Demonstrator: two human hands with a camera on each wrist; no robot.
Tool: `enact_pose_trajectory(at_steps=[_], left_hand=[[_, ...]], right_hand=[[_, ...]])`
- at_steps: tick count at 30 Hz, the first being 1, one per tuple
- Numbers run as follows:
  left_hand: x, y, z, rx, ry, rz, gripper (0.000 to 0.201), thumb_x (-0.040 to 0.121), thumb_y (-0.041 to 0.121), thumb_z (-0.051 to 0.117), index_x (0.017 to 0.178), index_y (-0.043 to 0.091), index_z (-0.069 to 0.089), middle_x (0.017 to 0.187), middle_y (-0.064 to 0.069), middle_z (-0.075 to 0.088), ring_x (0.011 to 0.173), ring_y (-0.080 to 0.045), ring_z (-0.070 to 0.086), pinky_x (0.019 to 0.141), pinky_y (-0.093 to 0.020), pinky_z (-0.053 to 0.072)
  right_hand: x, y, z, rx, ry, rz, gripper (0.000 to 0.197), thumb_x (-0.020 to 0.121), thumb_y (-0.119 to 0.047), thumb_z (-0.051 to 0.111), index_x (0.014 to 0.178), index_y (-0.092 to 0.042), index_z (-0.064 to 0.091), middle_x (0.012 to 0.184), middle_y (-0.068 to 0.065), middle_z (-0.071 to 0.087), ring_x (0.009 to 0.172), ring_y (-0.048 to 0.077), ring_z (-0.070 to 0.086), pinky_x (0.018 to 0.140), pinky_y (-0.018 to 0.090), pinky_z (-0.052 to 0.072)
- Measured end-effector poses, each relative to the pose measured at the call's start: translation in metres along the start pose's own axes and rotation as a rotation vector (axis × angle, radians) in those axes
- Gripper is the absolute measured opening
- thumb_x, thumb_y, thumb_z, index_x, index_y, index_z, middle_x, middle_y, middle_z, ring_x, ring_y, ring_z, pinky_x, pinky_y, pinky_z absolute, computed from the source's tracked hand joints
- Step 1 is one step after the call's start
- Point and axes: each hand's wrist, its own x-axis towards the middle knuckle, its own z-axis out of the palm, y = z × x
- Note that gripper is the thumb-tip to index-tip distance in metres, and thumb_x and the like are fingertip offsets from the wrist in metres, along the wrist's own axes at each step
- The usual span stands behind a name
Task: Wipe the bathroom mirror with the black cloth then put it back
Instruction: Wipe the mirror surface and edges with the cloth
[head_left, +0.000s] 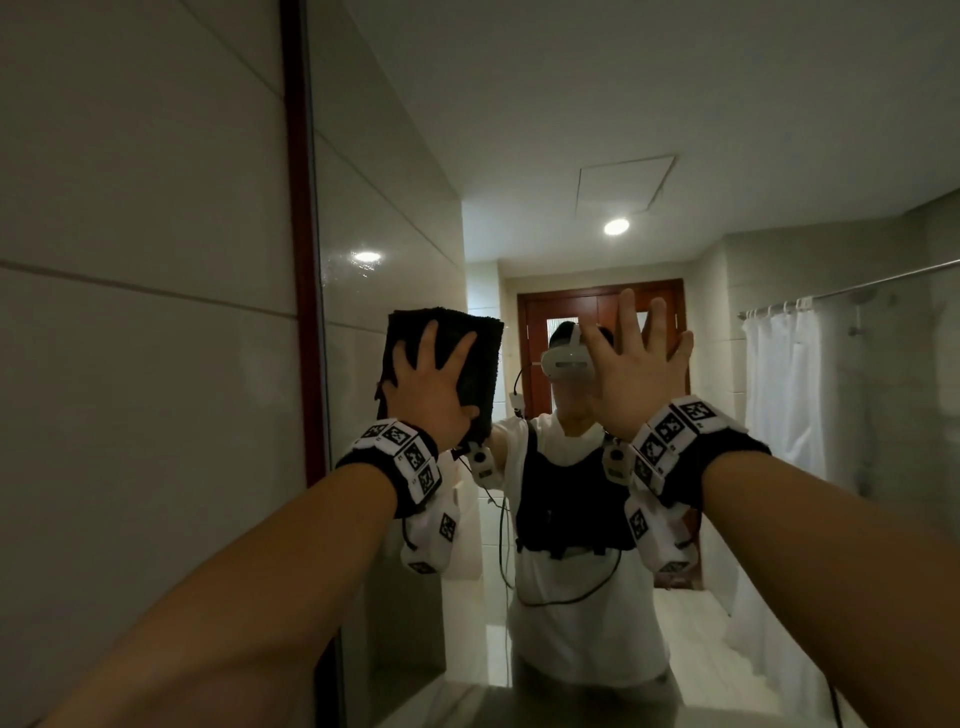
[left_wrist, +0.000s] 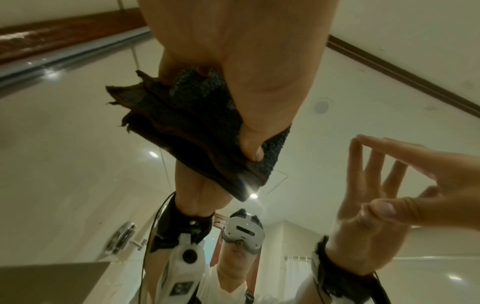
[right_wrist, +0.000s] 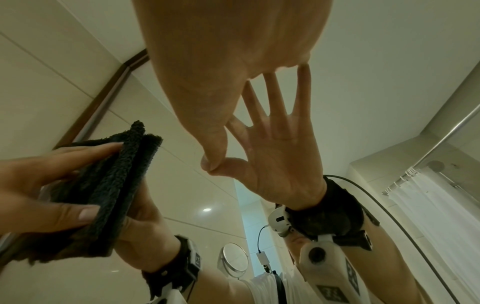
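Note:
The bathroom mirror (head_left: 405, 208) fills the head view in front of me. My left hand (head_left: 431, 379) presses the folded black cloth (head_left: 483, 353) flat against the glass near its left side, with the fingers spread and straight on the cloth. In the left wrist view the cloth (left_wrist: 207, 133) lies under my palm and thumb. My right hand (head_left: 639, 364) is raised to the right of the cloth, fingers spread, fingertips touching the glass and holding nothing. The right wrist view shows this hand (right_wrist: 221, 92) meeting its own reflection, with the cloth (right_wrist: 116, 185) to its left.
A dark wooden frame (head_left: 304, 260) runs down the mirror's left edge beside a tiled wall (head_left: 145, 260). Reflected in the glass are a white shower curtain (head_left: 779, 415), a wooden door and a small round wall mirror (right_wrist: 235, 260). A counter edge (head_left: 467, 701) lies below.

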Motion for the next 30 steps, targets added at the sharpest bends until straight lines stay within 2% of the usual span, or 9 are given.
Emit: enact_pose_trajectory(at_steps=[4,6,9,11,13,16,20,30], left_hand=[[0.003,-0.014,-0.002,-0.025,0.006,-0.026,0.100,0.082,0.044,0.071,0.152,0.051,-0.001,0.163,0.003,-0.015,0.146,-0.045,-0.001,0.108,-0.068,0.031],[0.006,-0.025,-0.004,-0.043,0.012,-0.032,0.100,0.083,0.044,0.071,0.152,0.051,0.000,0.163,0.004,-0.015,0.146,-0.044,-0.001,0.108,-0.069,0.030],[0.009,-0.037,-0.006,-0.049,0.002,-0.065,0.101,0.082,0.045,0.071,0.150,0.054,-0.002,0.162,0.007,-0.016,0.147,-0.043,-0.002,0.108,-0.070,0.028],[0.011,-0.045,-0.007,-0.062,-0.004,-0.083,0.102,0.082,0.046,0.072,0.149,0.056,-0.004,0.162,0.009,-0.017,0.146,-0.042,-0.003,0.108,-0.070,0.028],[0.015,-0.054,-0.008,-0.097,-0.002,-0.100,0.102,0.082,0.046,0.072,0.149,0.056,-0.004,0.162,0.009,-0.017,0.147,-0.042,-0.004,0.109,-0.069,0.028],[0.020,-0.073,-0.012,-0.145,-0.011,-0.159,0.101,0.082,0.046,0.071,0.149,0.056,-0.003,0.162,0.010,-0.016,0.147,-0.040,-0.003,0.109,-0.068,0.030],[0.022,-0.082,-0.013,-0.153,-0.011,-0.135,0.101,0.082,0.045,0.072,0.149,0.056,-0.003,0.162,0.010,-0.016,0.147,-0.040,-0.005,0.110,-0.068,0.028],[0.056,-0.079,-0.041,-0.163,0.003,-0.127,0.101,0.081,0.047,0.073,0.150,0.056,0.000,0.163,0.010,-0.015,0.148,-0.039,-0.008,0.112,-0.069,0.021]], right_hand=[[-0.002,-0.003,-0.001,-0.001,0.031,0.000,0.105,0.078,-0.063,0.067,0.154,-0.041,-0.001,0.162,0.010,-0.023,0.147,0.045,-0.018,0.113,0.070,0.005],[-0.001,-0.005,-0.003,0.031,0.051,0.009,0.096,0.080,-0.065,0.063,0.153,-0.042,0.005,0.163,0.009,-0.018,0.147,0.046,-0.016,0.114,0.070,0.005],[0.004,-0.016,-0.008,0.035,0.174,-0.050,0.083,0.081,-0.070,0.056,0.150,-0.042,0.020,0.164,0.009,-0.002,0.149,0.044,-0.006,0.115,0.069,0.007],[0.011,-0.031,-0.011,0.000,0.234,-0.104,0.083,0.080,-0.070,0.055,0.151,-0.041,0.022,0.164,0.009,0.004,0.149,0.042,-0.001,0.114,0.070,0.010],[0.021,-0.043,-0.014,0.013,0.229,-0.118,0.086,0.080,-0.069,0.057,0.152,-0.042,0.018,0.164,0.008,0.002,0.149,0.042,-0.003,0.113,0.070,0.012],[0.038,-0.055,-0.013,0.017,0.181,-0.111,0.091,0.082,-0.069,0.056,0.153,-0.043,0.007,0.165,0.006,-0.010,0.149,0.042,-0.012,0.113,0.072,0.009],[0.049,-0.061,-0.006,-0.021,0.148,-0.085,0.093,0.084,-0.071,0.051,0.153,-0.044,-0.005,0.163,0.006,-0.023,0.146,0.042,-0.023,0.111,0.074,0.005],[0.049,-0.060,-0.003,-0.024,0.151,-0.088,0.092,0.084,-0.072,0.049,0.152,-0.045,-0.007,0.162,0.006,-0.025,0.146,0.042,-0.024,0.112,0.073,0.003]])
